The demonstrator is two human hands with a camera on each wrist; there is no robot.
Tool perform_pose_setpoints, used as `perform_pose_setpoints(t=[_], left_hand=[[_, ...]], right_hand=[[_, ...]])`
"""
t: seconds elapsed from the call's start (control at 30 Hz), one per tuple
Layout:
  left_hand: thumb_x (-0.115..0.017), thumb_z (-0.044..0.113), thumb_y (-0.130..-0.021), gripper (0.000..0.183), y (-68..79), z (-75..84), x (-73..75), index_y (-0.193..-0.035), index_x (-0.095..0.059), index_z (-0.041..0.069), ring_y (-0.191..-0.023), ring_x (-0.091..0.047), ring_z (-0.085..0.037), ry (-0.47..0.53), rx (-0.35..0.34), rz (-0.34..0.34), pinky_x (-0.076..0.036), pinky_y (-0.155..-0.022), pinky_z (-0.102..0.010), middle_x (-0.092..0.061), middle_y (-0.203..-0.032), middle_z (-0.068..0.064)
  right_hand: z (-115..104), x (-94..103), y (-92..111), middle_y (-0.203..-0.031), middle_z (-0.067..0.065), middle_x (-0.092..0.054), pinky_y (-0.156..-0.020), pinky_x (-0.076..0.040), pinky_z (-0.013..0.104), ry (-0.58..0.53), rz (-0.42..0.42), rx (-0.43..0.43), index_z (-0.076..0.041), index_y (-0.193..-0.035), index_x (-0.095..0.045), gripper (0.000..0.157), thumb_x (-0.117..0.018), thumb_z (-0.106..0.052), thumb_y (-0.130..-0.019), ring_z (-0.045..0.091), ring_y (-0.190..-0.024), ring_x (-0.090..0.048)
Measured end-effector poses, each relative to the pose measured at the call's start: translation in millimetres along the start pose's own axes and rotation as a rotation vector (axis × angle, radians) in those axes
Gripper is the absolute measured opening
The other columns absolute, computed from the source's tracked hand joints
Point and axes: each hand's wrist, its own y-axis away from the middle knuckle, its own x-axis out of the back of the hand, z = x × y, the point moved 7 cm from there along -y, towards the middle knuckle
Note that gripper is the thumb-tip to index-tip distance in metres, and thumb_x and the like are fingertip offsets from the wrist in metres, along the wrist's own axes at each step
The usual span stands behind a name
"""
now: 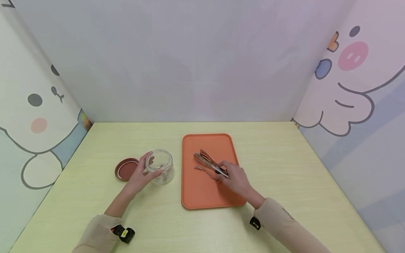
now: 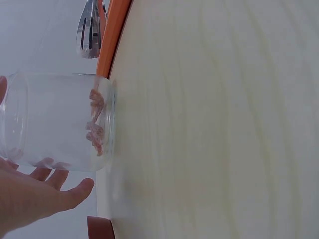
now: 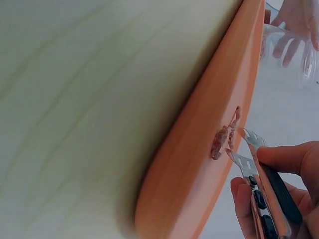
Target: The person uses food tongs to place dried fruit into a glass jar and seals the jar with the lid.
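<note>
**Clear glass jar [image 1: 169, 174] and slotted metal tongs with black grips [image 3: 279, 194] in hand at a pale yellow wood-grain table [image 1: 281, 154]**

At far left, a pale wall panel printed with a white cartoon animal [image 1: 41, 112] borders the table. A round, flat, reddish-brown lid [image 1: 127, 170] lies on the tabletop, off the jar and just beside the left hand [image 1: 139, 177]. That hand, below a beige sleeve [image 1: 101, 228] and a small black wrist device [image 1: 123, 234], grips the jar, thumb on the near side and fingers curled around the other. The jar is upright and uncovered, with crinkled reddish-brown pieces [image 2: 95, 103] at its bottom.

Near the middle, to the right of the jar, a rectangular orange tray with rounded corners [image 1: 209, 140] rests on the table. On it lies a twisted, stringy reddish-brown strip [image 3: 219, 142]. The right hand [image 1: 235, 178] is clamped on the tongs over the tray; their slotted tips stand apart, close by the strip. Whether they touch it, one cannot tell.

A second beige sleeve [image 1: 281, 221] and black wrist device [image 1: 255, 223] show at lower right. At far right, a pink-snouted cartoon [image 1: 379, 77] covers another wall panel.
</note>
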Motion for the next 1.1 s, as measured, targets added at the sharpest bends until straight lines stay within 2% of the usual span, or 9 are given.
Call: perform_pose_setpoints(t=[0.47,1.1], left_hand=[[-0.065,0.029,-0.08,0.079,0.0,0.9,0.3,-0.139,-0.014,0.014,-0.126,-0.022,-0.031,0.007,-0.01,0.001,-0.022,-0.095,-0.056,-0.026,-0.138,-0.017],[-0.065,0.028,-0.081,0.079,0.2,0.5,0.2,-0.139,-0.014,0.014,-0.126,-0.021,-0.031,0.011,-0.017,0.002,-0.022,-0.095,-0.056,-0.026,-0.138,-0.018]], right_hand=[[-2.4,-1.6,-0.4,-0.068,-0.005,-0.05,-0.041,-0.032,0.024,0.074,0.011,0.053,-0.012,-0.096,-0.059,0.029,-0.073,-0.008,-0.071,0.007,-0.049,-0.038],[6.0,-2.8,0.7,-0.057,-0.008,-0.045,-0.039,-0.031,0.023,-0.005,0.021,0.076,-0.012,-0.09,-0.059,0.024,-0.073,-0.005,-0.071,0.006,-0.045,-0.037]])
